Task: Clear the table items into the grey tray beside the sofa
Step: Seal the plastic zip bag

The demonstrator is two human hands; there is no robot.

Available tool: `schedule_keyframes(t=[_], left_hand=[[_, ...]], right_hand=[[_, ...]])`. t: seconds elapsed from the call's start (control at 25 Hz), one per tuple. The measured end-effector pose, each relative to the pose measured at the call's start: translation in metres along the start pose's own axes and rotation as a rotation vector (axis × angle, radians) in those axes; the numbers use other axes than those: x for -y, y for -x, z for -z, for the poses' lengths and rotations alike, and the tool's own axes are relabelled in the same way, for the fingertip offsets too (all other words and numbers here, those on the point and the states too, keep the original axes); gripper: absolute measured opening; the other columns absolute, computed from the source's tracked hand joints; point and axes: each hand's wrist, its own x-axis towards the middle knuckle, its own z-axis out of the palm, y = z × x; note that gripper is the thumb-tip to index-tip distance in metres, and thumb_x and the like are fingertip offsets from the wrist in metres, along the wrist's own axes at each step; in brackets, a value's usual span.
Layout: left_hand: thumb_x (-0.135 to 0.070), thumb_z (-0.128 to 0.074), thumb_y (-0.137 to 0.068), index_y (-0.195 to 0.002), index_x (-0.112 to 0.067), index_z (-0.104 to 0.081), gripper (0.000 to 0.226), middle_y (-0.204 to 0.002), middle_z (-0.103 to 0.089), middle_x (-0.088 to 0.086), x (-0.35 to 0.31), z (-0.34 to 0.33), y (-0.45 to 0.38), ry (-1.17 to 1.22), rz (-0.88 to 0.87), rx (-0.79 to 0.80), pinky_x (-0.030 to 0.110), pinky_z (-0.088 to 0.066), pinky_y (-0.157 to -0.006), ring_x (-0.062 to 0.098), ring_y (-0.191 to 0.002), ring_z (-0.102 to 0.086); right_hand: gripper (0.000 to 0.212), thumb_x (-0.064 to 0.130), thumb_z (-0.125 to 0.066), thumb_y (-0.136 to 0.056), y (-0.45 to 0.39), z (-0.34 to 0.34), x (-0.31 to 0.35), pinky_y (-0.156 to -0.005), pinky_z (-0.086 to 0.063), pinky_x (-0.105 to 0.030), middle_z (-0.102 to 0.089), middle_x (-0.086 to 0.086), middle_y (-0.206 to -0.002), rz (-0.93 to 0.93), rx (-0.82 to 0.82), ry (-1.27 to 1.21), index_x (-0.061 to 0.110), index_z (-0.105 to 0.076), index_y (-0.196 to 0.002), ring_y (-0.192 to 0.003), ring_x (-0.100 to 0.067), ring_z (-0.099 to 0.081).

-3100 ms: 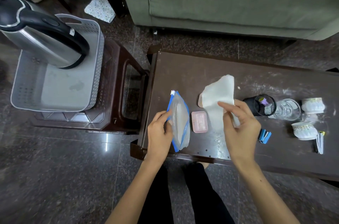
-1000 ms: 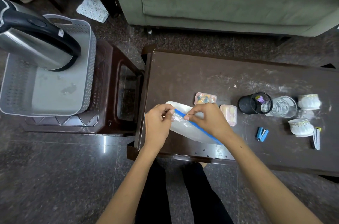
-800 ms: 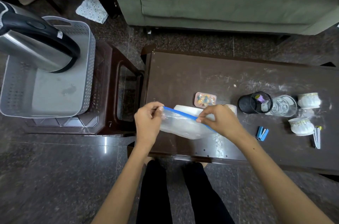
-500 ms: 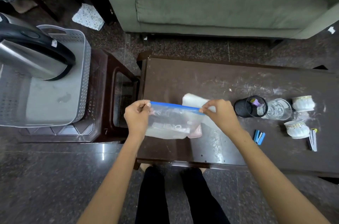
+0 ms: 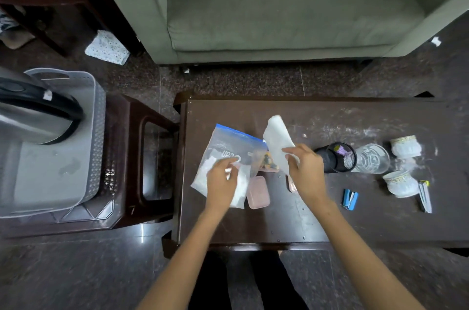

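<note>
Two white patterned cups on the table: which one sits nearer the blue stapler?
The near cup, toward the person's edge of the table beside the nail clipper. The other cup sits farther back, right of the clear glass, farther from the blue stapler.

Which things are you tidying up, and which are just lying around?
For the job: zip bag, white cloth, pink box, black mesh cup, glass, blue stapler, grey tray.

Just lying about: sofa, patterned cloth on the floor.

Green sofa point(image 5: 279, 5) behind dark table point(image 5: 355, 221), speckled floor point(image 5: 63, 271).
</note>
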Motion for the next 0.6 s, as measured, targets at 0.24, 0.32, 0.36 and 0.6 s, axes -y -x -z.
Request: schedule_keyframes(t=[0.24,0.32,0.36,0.6], left_hand=[[-0.01,-0.063,-0.088,-0.113,-0.005,-0.054,0.026,-0.11,-0.066,0.015,-0.012,-0.067,0.053,0.476,0.353,0.234,0.041,-0.053,-0.091,0.022,-0.098,-0.063],[0.003,-0.066,-0.083,-0.118,-0.004,-0.055,0.037,-0.108,-0.068,0.011,-0.014,-0.08,0.056,0.546,0.309,0.204,0.035,-0.056,-0.084,0.018,-0.094,-0.066],[0.007,-0.067,-0.08,-0.118,-0.005,-0.056,0.041,-0.106,-0.07,0.008,-0.015,-0.084,0.056,0.56,0.297,0.203,0.029,-0.057,-0.079,0.015,-0.092,-0.068],[0.009,-0.072,-0.073,-0.117,-0.008,-0.05,0.052,-0.108,-0.067,0.008,-0.023,-0.113,0.074,0.582,0.348,0.138,0.031,-0.058,-0.073,0.016,-0.093,-0.067]], right_hand=[[0.026,-0.011,-0.066,-0.078,0.059,0.017,-0.051,-0.064,-0.047,-0.009,-0.07,-0.008,-0.094,-0.345,0.283,-0.674,0.007,-0.073,-0.095,-0.079,-0.009,-0.063],[0.023,-0.009,-0.067,-0.078,0.068,0.025,-0.068,-0.062,-0.048,-0.011,-0.07,-0.004,-0.093,-0.375,0.398,-0.743,0.006,-0.071,-0.095,-0.075,0.0,-0.065],[0.019,-0.006,-0.068,-0.079,0.07,0.027,-0.074,-0.062,-0.049,-0.011,-0.069,-0.003,-0.093,-0.389,0.414,-0.767,0.006,-0.069,-0.094,-0.075,0.003,-0.065],[0.032,0.006,-0.077,-0.075,0.069,0.051,-0.095,-0.051,-0.049,-0.017,-0.07,-0.003,-0.077,-0.667,0.275,-0.839,0.013,-0.05,-0.092,-0.061,-0.008,-0.066]])
